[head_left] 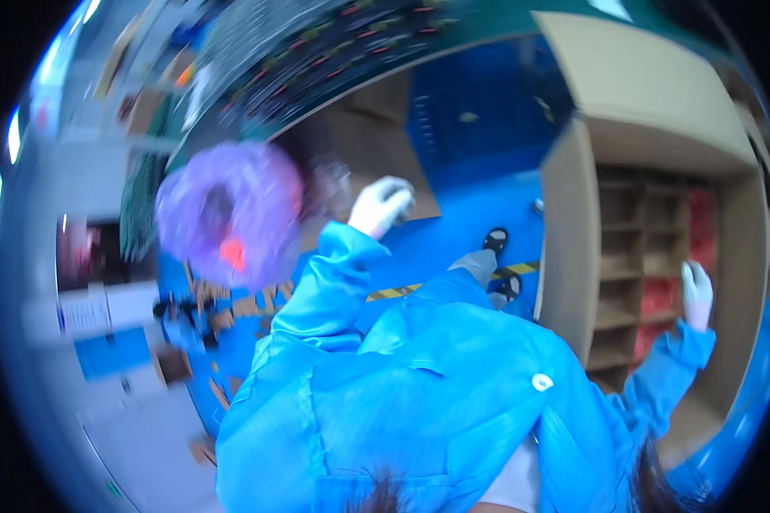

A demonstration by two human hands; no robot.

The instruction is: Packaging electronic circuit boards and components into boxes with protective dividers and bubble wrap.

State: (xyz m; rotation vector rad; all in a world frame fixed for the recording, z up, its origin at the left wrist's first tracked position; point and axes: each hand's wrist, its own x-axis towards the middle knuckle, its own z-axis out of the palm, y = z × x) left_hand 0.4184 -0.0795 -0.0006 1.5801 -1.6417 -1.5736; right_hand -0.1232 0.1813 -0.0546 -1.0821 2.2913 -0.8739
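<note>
My left hand (383, 207), in a white glove, is held in front of my body above the blue floor. Its fingers curl inward, slightly blurred, and I see nothing in them. Left of it is a large roll-shaped bundle in purple plastic wrap (184, 201), with an orange patch near its core. My right hand (697, 297), also gloved, has its fingers stretched out over the right side of an open cardboard carton (571, 231). Cardboard dividers (620, 275) split the carton into several compartments. Red items (659, 296) lie in some of them, beside my right hand.
A blue bin (479, 103) and another open carton (359, 141) stand ahead. Behind them a green-edged bench (479, 30) carries rows of small parts. Yellow-black tape (393, 292) crosses the floor near my shoes. Cardboard pieces (246, 305) lie to the left.
</note>
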